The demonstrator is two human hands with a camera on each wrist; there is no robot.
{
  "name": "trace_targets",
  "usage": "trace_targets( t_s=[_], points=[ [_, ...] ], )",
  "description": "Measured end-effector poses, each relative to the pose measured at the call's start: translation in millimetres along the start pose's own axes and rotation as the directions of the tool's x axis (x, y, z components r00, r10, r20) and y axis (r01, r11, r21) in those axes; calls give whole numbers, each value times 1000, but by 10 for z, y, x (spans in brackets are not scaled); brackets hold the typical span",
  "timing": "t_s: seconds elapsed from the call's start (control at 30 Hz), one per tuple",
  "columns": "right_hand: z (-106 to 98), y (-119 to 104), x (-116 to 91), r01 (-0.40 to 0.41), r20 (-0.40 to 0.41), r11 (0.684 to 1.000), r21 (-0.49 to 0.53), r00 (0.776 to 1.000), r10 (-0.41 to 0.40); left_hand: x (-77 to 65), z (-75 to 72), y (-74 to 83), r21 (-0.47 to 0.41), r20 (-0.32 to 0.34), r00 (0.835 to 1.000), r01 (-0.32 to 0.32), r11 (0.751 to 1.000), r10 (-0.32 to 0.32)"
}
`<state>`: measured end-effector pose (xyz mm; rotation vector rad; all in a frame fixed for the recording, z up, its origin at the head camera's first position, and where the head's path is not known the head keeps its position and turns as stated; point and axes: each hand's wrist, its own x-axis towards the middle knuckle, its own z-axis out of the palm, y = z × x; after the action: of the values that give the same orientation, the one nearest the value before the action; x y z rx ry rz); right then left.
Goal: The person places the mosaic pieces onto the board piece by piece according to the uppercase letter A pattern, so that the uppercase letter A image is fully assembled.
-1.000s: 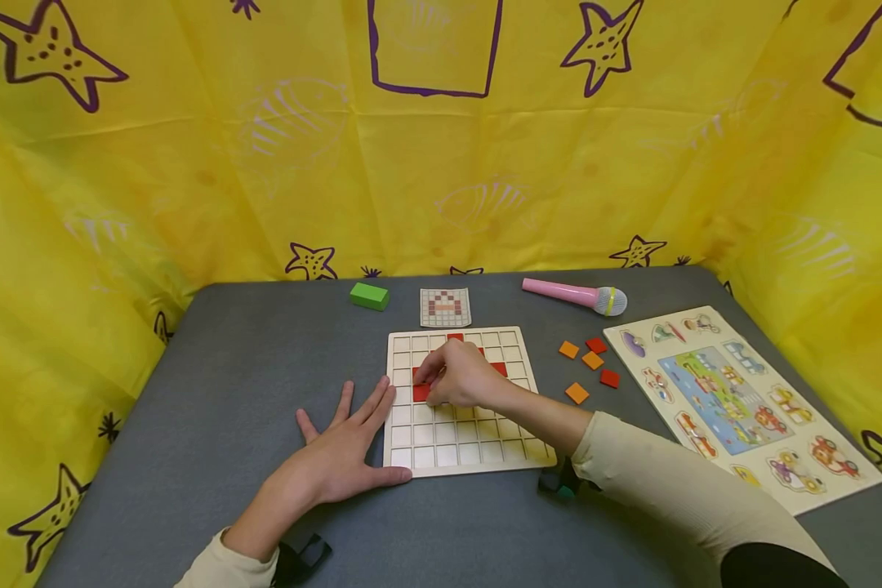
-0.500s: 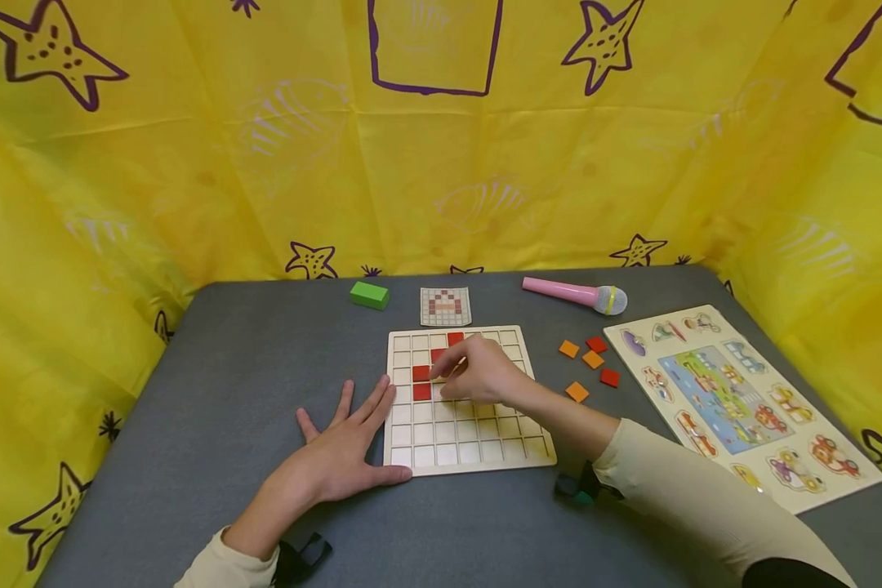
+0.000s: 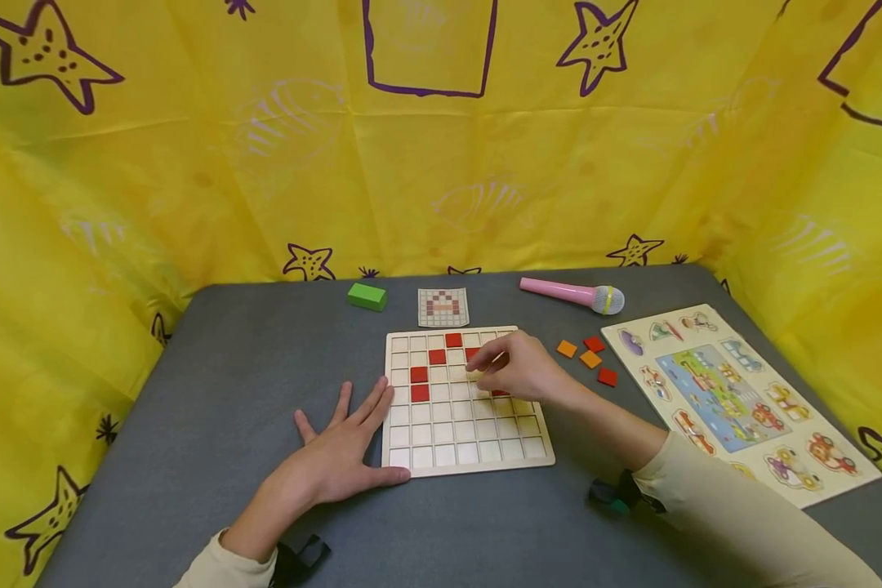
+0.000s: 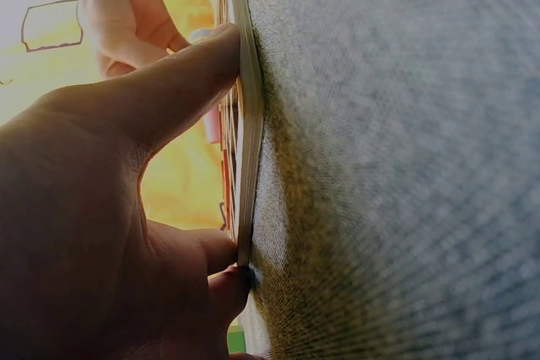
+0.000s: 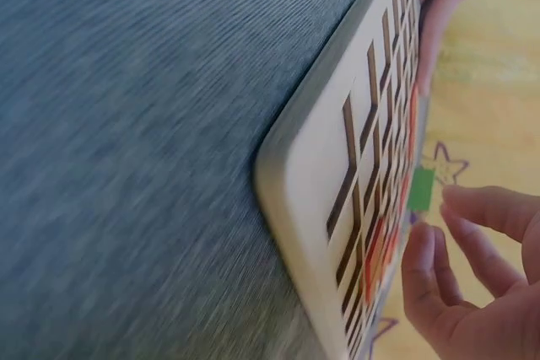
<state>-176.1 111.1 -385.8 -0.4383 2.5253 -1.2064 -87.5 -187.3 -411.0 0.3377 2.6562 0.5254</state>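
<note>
A pale wooden grid board (image 3: 444, 433) lies flat on the grey table, with several red square tiles (image 3: 420, 393) in the cells of its upper half. My left hand (image 3: 341, 457) rests spread at the board's left side, its thumb on the near left corner and its fingertips along the edge. Over the right half of the board hovers my right hand (image 3: 525, 371), covering part of the red tiles there. In the right wrist view, its thumb and fingers (image 5: 498, 212) are bent slightly and apart, with nothing between them.
Loose orange tiles (image 3: 591, 359) and red tiles (image 3: 608, 377) lie right of the board. Behind it are a small pattern card (image 3: 443, 308), a green block (image 3: 367, 297) and a pink toy microphone (image 3: 559, 290). A picture puzzle (image 3: 706, 425) lies far right, and yellow cloth (image 3: 412, 180) hangs behind.
My right hand has moved right from the left red tiles across the board, uncovering the tiles at left and top. Its forearm now hides the nearest loose orange tile. The left hand stays put.
</note>
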Motion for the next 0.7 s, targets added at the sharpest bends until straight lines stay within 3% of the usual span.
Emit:
trace_targets(
  t_s=[0.7],
  points=[
    [-582,480,-359,-58,-109,992,-108,993,46,1,-3,-7,-7,16,1000,-1,1000,1]
  ],
)
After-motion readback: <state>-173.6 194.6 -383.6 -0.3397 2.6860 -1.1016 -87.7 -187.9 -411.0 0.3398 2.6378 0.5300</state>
